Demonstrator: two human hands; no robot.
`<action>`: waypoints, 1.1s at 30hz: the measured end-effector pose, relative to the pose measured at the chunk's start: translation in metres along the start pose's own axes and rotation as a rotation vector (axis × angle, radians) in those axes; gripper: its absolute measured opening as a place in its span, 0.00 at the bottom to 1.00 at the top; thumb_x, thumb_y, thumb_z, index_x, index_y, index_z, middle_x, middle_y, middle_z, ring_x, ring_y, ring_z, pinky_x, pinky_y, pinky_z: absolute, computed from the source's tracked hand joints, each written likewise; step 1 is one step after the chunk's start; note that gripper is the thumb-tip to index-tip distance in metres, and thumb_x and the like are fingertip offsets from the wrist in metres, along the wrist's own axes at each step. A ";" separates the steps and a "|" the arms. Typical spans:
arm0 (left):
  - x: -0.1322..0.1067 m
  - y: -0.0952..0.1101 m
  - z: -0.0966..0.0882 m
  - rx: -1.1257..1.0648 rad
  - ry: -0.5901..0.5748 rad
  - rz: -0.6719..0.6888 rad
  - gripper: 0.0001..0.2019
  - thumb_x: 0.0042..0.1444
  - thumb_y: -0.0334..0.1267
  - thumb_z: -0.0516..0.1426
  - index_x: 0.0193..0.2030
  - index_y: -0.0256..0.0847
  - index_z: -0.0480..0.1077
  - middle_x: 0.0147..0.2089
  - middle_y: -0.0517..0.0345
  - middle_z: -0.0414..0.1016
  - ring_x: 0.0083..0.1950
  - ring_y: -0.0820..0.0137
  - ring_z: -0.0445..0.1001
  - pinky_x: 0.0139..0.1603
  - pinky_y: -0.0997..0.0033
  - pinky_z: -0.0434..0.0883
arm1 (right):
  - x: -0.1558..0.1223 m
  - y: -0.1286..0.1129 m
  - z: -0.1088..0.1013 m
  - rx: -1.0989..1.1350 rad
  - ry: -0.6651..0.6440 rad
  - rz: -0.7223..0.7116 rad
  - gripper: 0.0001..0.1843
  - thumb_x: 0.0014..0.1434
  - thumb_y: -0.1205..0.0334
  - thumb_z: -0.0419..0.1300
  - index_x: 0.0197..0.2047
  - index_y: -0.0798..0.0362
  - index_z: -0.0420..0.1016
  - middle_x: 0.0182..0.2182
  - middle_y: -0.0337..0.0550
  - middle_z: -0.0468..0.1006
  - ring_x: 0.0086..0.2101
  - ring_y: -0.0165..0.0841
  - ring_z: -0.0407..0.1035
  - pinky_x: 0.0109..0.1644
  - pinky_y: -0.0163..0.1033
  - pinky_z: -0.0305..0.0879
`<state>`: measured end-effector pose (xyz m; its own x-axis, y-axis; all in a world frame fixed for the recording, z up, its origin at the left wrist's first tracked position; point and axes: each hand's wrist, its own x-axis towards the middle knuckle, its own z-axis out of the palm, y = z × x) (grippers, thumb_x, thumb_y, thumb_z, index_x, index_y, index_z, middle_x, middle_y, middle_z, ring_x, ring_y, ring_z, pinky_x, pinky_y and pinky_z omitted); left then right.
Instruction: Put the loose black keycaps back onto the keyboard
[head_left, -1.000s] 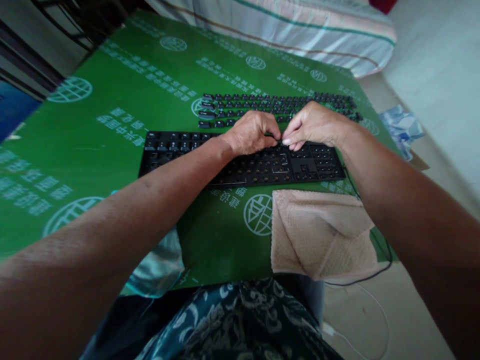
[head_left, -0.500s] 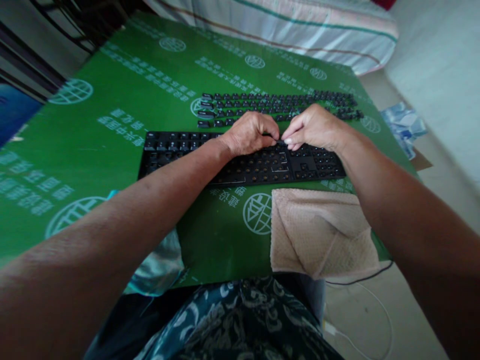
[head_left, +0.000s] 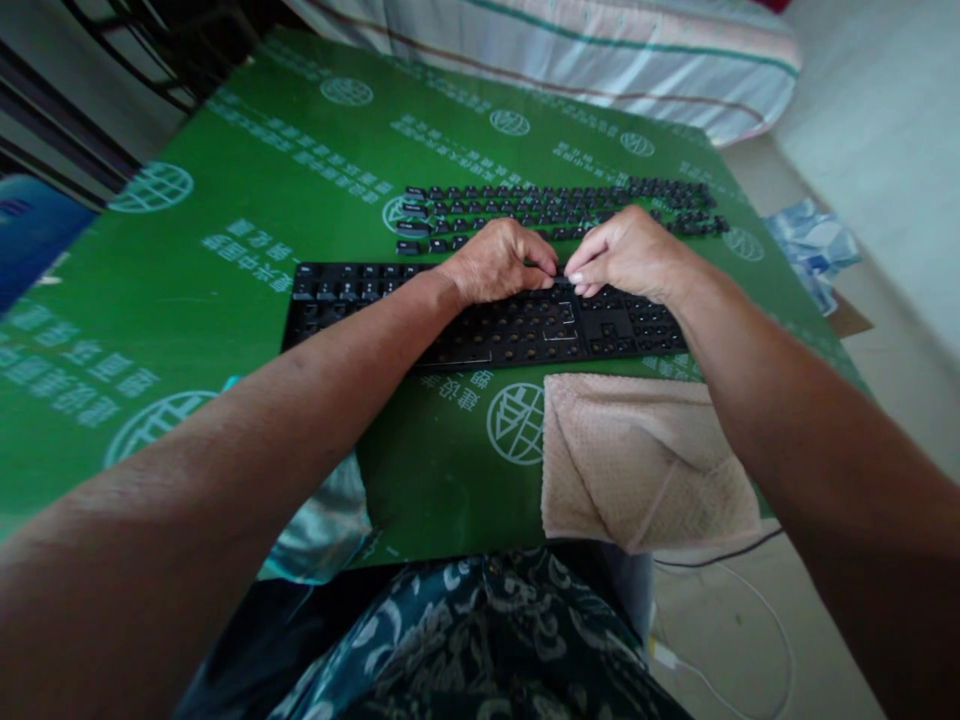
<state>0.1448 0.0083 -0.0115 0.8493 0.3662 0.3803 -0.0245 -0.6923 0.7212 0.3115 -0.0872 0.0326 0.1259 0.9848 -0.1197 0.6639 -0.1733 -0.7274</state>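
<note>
A black keyboard (head_left: 517, 335) lies across the table in front of me, with keycaps on part of its top rows and bare key sockets over the middle and right. My left hand (head_left: 499, 262) is closed over its upper edge, thumb and fingertips pinched at a small dark keycap (head_left: 562, 282). From the other side my right hand (head_left: 626, 258) pinches at the same keycap, its fingertips almost meeting the left ones. The fingers hide most of that piece. Beyond the keyboard, loose black keycaps (head_left: 480, 208) stand in several rows, partly behind my hands.
The green table (head_left: 435, 450) bears white printed lettering. A folded beige cloth (head_left: 645, 460) lies near its front edge on the right, and a teal cloth (head_left: 330, 525) hangs at the front left. A white cable (head_left: 780, 640) trails on the floor. Striped bedding (head_left: 600, 60) is behind the table.
Both hands stay at the same spot on the keyboard's upper edge, with only slight finger movement. The view has shifted a little.
</note>
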 end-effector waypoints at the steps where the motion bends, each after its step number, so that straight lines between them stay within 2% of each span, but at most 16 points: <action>1: 0.000 0.000 0.000 -0.011 -0.002 -0.003 0.05 0.47 0.35 0.62 0.31 0.37 0.77 0.36 0.61 0.78 0.40 0.68 0.76 0.49 0.66 0.66 | 0.000 0.000 0.000 0.007 0.008 0.002 0.05 0.49 0.73 0.67 0.25 0.57 0.78 0.19 0.43 0.77 0.24 0.35 0.75 0.33 0.41 0.77; 8: 0.000 0.001 -0.002 -0.051 -0.018 -0.050 0.05 0.46 0.34 0.62 0.31 0.37 0.77 0.37 0.61 0.78 0.41 0.68 0.76 0.49 0.66 0.66 | -0.003 0.002 0.003 0.073 0.042 -0.016 0.07 0.48 0.72 0.68 0.23 0.55 0.76 0.17 0.39 0.75 0.21 0.31 0.73 0.29 0.36 0.75; 15: 0.000 -0.001 -0.001 -0.040 -0.017 -0.051 0.05 0.47 0.34 0.62 0.31 0.37 0.77 0.36 0.62 0.78 0.40 0.68 0.76 0.52 0.65 0.65 | -0.003 0.007 0.005 0.117 0.059 -0.025 0.08 0.47 0.66 0.71 0.22 0.54 0.76 0.18 0.40 0.76 0.22 0.33 0.74 0.30 0.39 0.76; 21: -0.001 0.002 -0.002 -0.037 -0.019 -0.070 0.05 0.47 0.34 0.62 0.31 0.36 0.77 0.37 0.61 0.78 0.41 0.69 0.76 0.51 0.67 0.66 | -0.003 0.008 0.006 0.150 0.076 -0.022 0.08 0.47 0.70 0.70 0.22 0.54 0.75 0.17 0.39 0.76 0.21 0.31 0.73 0.29 0.38 0.76; 27: 0.000 0.005 -0.005 -0.042 -0.043 -0.095 0.08 0.46 0.36 0.63 0.33 0.35 0.78 0.39 0.58 0.79 0.42 0.68 0.77 0.47 0.71 0.69 | -0.003 0.008 0.006 0.157 0.074 -0.016 0.08 0.46 0.69 0.70 0.23 0.54 0.75 0.18 0.39 0.76 0.21 0.31 0.73 0.29 0.37 0.76; 33: 0.000 0.002 -0.006 -0.058 -0.040 -0.072 0.08 0.45 0.36 0.63 0.32 0.36 0.79 0.38 0.56 0.80 0.42 0.66 0.77 0.47 0.70 0.70 | -0.002 0.009 0.006 0.145 0.070 -0.008 0.07 0.46 0.69 0.70 0.24 0.54 0.75 0.18 0.38 0.76 0.22 0.31 0.74 0.30 0.37 0.76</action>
<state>0.1415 0.0102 -0.0070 0.8703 0.3880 0.3033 0.0084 -0.6275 0.7786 0.3132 -0.0902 0.0225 0.1760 0.9819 -0.0699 0.5522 -0.1573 -0.8187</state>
